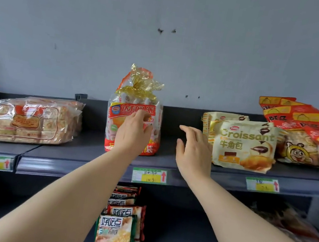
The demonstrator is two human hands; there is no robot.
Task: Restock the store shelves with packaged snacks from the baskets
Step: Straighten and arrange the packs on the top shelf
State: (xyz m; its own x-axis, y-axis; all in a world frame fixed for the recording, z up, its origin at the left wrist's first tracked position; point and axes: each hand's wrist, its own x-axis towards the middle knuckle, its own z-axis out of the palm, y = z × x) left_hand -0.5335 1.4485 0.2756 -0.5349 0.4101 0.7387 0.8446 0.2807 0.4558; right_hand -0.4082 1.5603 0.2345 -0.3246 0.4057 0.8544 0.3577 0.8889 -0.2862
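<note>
A tall red and clear snack bag tied with a gold bow stands upright in the middle of the top shelf. My left hand rests flat against its front, fingers bent, not wrapped around it. My right hand hovers open just right of the bag, fingers spread, holding nothing. Its back is close to a cream Croissant pack that leans on the shelf.
A clear bag of square biscuits lies at the left. Red cartoon snack bags stand at the far right. On the lower shelf a row of green and red cookie packs runs backward. Price tags line the shelf edge.
</note>
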